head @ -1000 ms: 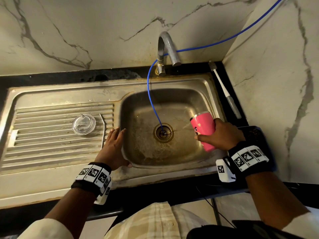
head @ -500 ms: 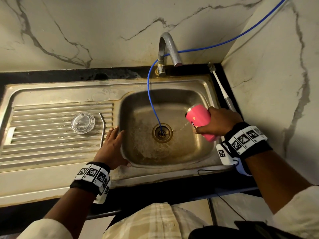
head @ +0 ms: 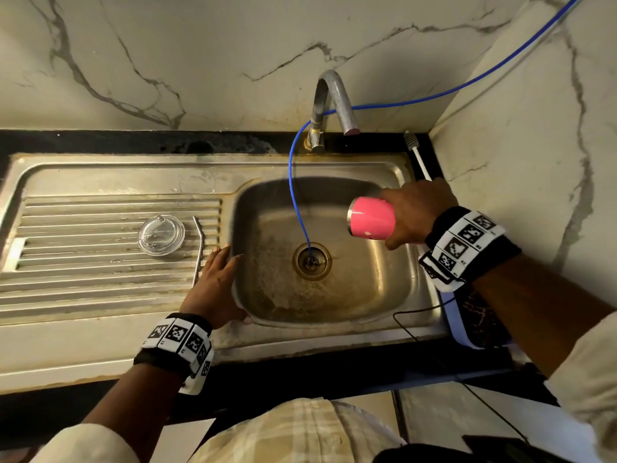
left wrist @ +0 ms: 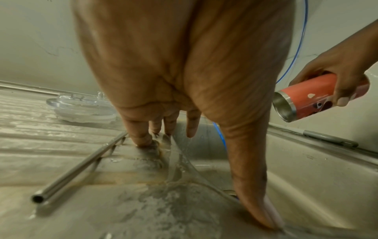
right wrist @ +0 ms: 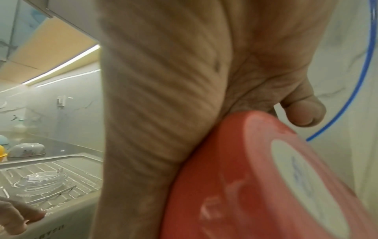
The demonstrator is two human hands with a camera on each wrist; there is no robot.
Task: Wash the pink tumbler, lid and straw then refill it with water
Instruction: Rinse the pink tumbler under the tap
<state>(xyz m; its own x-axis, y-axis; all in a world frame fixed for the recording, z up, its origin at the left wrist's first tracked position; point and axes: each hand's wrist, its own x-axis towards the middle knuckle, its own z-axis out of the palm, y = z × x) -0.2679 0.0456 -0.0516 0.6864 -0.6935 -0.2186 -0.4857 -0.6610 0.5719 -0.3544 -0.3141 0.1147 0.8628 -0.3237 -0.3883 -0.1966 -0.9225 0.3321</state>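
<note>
The right hand [head: 415, 213] grips the pink tumbler [head: 371, 219] lying sideways at frame right, mouth pointing left toward the tap [head: 334, 101] above, while the left hand [head: 213, 289] rests flat-fingered on the sink [head: 133, 172] edge.

a home kitchen: steel sink [head: 133, 168], tap [head: 329, 101], marble-look wall tiles [head: 200, 55].

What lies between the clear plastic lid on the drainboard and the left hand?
The bent metal straw lies between the clear plastic lid and the left hand, on the ribbed drainboard; the head view shows it.

head view looking down over sink [head: 394, 168], both wrist views close along palms, sharing the drainboard [left wrist: 51, 145]
</note>
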